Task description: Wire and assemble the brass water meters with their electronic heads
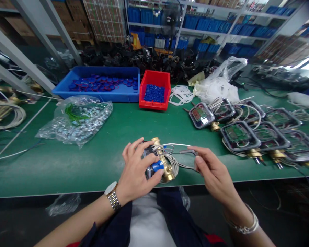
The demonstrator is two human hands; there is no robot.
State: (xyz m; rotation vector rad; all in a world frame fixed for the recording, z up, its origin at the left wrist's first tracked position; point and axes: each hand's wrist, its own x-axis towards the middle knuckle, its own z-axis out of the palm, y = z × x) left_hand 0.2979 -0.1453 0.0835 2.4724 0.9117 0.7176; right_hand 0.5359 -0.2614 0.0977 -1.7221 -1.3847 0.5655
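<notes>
A green workbench (92, 164) fills the view, its near edge running across just above the person's lap. At its back left sits a wide blue tray (67, 90) scattered with small blue discs, and touching its right end a red bin (154, 79) holding a heap of blue caps. In front of the tray lies a clear plastic bag (77, 120) of small metal parts with a green bundle inside. A crumpled white plastic bag (218, 84) lies behind the right half of the bench, with loose white rings (181, 94) just to its left. Along the right side, rows of finished meters (240, 137) lie close together, each with a clear-lidded display housing, a brass fitting and white cable coiled over it. Coils of pale cable (5, 115) lie at the far left.

Near the front edge, in the middle, lies the brass meter body (163, 163), with a grey cable coil (173, 164) looped around it. The left hand (137, 171) is closed over the dark housing on the meter's left side, fingers curled on top, the thumb pressed against a blue cap (158, 166) on the brass. The right hand (212, 171) is narrowly pinched, thumb and forefinger gripping what looks like a grey sensor probe (187, 151) at the cable's end, though its shape is hard to make out. A wristwatch (112, 195) is on the left wrist, a bracelet (243, 226) on the right.
</notes>
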